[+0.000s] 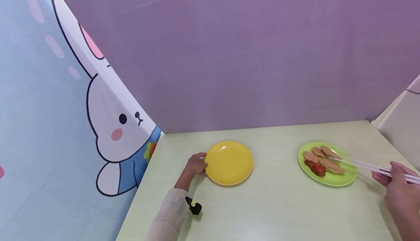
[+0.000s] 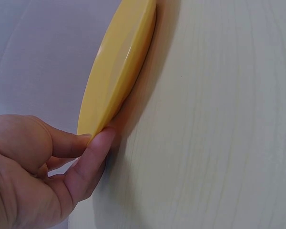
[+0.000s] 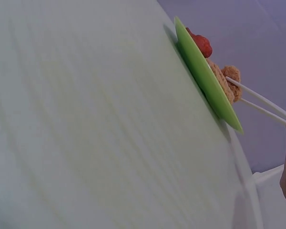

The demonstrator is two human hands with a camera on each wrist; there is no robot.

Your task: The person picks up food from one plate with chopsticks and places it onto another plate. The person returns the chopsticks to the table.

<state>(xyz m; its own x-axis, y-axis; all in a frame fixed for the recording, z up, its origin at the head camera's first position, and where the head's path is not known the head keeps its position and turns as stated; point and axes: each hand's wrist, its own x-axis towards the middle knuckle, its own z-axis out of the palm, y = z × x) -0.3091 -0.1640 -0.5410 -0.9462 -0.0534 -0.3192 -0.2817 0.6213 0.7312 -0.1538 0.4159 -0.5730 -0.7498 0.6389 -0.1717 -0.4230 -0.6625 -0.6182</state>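
My left hand pinches the left rim of a yellow plate; in the left wrist view the thumb lies on top and a finger beneath the rim. Nothing lies on that plate. At the right, my right hand holds a pair of white chopsticks. Their tips touch or nearly touch the brown food pieces on a green plate. Red glazed food sits at the front left of those pieces. In the right wrist view one brown piece stands between the chopstick tips.
Both plates stand on a pale wood-grain table. A purple panel rises behind the table's back edge. To the left hangs a blue cloth with a cartoon rabbit. A black device is strapped at my left wrist.
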